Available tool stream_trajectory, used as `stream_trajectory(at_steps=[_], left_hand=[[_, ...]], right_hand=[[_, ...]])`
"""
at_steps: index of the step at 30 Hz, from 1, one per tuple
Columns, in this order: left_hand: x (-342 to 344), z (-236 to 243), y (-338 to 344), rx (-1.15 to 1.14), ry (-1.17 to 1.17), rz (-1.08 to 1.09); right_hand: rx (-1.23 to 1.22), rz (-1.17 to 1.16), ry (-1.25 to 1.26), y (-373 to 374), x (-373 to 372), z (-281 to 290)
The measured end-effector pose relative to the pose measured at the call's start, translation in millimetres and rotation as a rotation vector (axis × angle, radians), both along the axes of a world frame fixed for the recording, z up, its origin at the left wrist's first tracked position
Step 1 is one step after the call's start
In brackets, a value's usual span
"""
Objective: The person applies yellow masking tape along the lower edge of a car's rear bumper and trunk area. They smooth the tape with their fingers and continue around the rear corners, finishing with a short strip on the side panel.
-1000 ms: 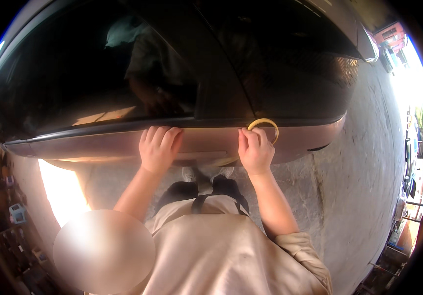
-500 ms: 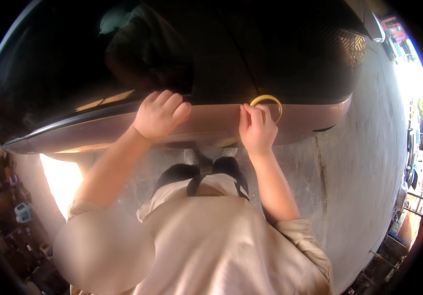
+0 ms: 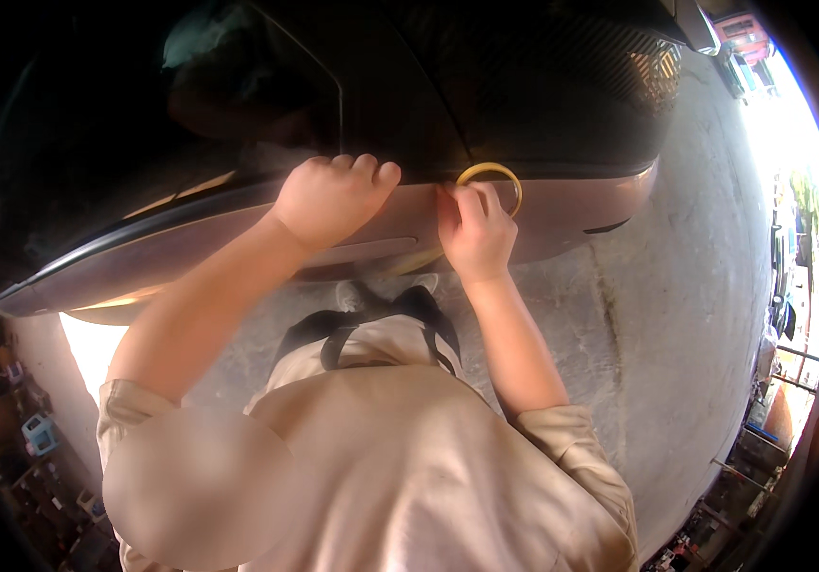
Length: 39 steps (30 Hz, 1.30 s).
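Note:
A car side (image 3: pixel 562 219) with pinkish-bronze paint, dark glass (image 3: pixel 428 86) and a black trim strip (image 3: pixel 190 195) spans the upper view. My left hand (image 3: pixel 333 200) is curled at the trim line, fingertips hidden. Just right of it, my right hand (image 3: pixel 476 229) pinches at a yellow tape roll (image 3: pixel 487 168), which stands out behind its fingers as a ring against the paint and trim.
Below the car lie concrete floor (image 3: pixel 676 315) and my shoes. A light-blue container (image 3: pixel 40 435) sits among clutter at the far left. More clutter, metal bars and bright daylight line the right edge.
My left hand has turned into a tighter curl and moved rightward, closer to my right hand. Both hands and the car sit higher in the picture; the right hand still has the tape.

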<state>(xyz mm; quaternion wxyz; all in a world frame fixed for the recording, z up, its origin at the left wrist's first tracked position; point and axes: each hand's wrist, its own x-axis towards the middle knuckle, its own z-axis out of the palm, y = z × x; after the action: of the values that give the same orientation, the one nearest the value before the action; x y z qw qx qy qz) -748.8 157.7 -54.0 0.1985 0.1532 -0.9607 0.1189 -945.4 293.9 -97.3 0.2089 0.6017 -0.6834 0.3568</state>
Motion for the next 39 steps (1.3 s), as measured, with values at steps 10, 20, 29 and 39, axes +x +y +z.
stream_trajectory(at_steps=[10, 20, 29, 39], left_hand=[[-18, -8, 15, 0.082, 0.014, 0.106], [-13, -5, 17, 0.189, 0.064, 0.102], [-1, -8, 13, 0.205, 0.280, -0.027], [-8, -19, 14, 0.160, 0.371, -0.007]], right_hand=[[0.095, -0.025, -0.002, 4, 4, 17], [0.032, -0.025, -0.028, 2, 4, 8], [0.044, 0.042, 0.030, 6, -6, 12], [0.076, -0.038, -0.036, 3, 8, 9]])
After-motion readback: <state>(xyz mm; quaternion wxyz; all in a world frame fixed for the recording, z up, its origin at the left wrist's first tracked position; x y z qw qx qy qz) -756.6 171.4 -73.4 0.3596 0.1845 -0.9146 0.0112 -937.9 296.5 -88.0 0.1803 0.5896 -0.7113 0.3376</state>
